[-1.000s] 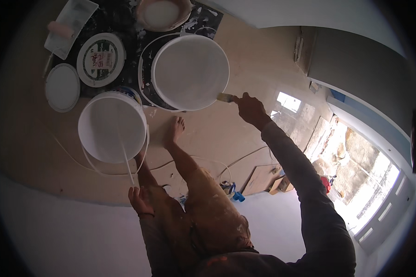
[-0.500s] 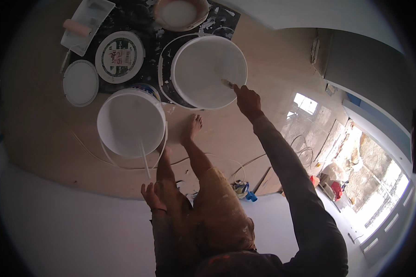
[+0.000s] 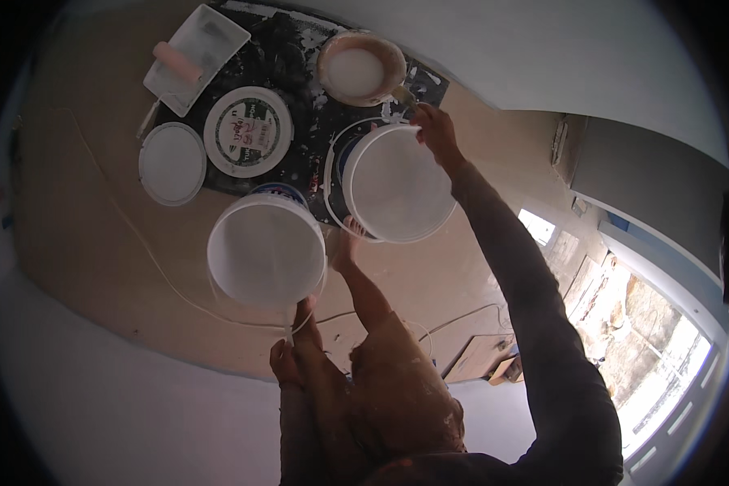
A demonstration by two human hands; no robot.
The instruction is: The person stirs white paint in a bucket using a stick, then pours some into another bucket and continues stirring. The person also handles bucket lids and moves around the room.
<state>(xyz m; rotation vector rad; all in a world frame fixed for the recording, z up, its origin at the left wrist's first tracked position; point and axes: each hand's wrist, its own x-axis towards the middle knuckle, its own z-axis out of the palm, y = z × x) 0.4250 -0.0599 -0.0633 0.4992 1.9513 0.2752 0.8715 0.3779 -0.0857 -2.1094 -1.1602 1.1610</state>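
My right hand (image 3: 436, 134) is closed on the handle of a paintbrush (image 3: 403, 95), at the far rim of the right white bucket (image 3: 401, 182). The brush's bristle end points toward a round, stained bowl (image 3: 356, 73) with pale liquid in it. Closer to me stands another white bucket (image 3: 267, 251), pale inside, with its wire handle hanging down. A thin whitish stick (image 3: 288, 322) sticks out over its near rim. At the outer end of that stick is my left hand (image 3: 286, 362), its fingers dim; whether they grip it I cannot tell.
Under the bowl and lids lies a paint-spattered black sheet (image 3: 304, 162). A labelled round lid (image 3: 249, 132), a plain white lid (image 3: 172, 164) and a white tray (image 3: 219, 36) with a pink paint roller (image 3: 178, 62) are on the left. A cable (image 3: 150, 259) crosses the floor.
My right hand has lifted the paintbrush out of the right bucket and moved it away from me, to the far rim by the bowl. My left hand has come closer to the stick's end.
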